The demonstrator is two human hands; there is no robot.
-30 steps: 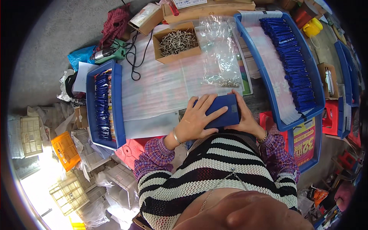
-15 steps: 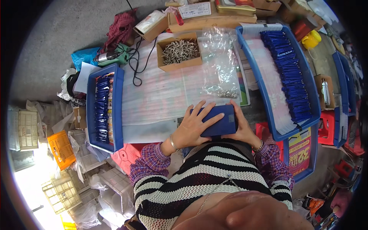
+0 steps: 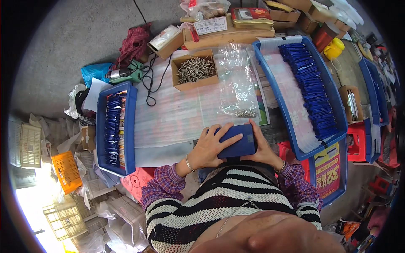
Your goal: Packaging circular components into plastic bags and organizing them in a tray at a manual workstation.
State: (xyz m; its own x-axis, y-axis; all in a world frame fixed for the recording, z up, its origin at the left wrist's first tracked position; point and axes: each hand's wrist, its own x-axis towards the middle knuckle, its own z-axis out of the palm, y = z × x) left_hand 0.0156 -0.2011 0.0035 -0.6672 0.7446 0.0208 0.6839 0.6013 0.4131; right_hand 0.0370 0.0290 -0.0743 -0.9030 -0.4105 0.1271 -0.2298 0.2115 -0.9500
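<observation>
A dark blue box (image 3: 244, 142) lies between my two hands at the near edge of the table, close to my striped top. My left hand (image 3: 211, 146) grips it from the left, its fingers stretched across the top face and its thumb at the near side. Along the box's right edge, my right hand (image 3: 264, 148) is wrapped with the thumb pointing up the side. The undersides of the box and of both hands are hidden. A clear plastic bag (image 3: 237, 80) with small metal pieces at its lower end is just beyond the box.
A cardboard box (image 3: 195, 70) of metal pins stands farther back. Blue trays with many slim blue pieces flank me: one tray (image 3: 130, 126) left, a larger tray (image 3: 276, 80) right. A green power drill (image 3: 134, 71) with a black cord lies back left. Red stools (image 3: 356, 141) stand right.
The whole view has shifted a little, with the table lower in the picture. Both hands keep their hold on the blue box, which appears slightly more tilted.
</observation>
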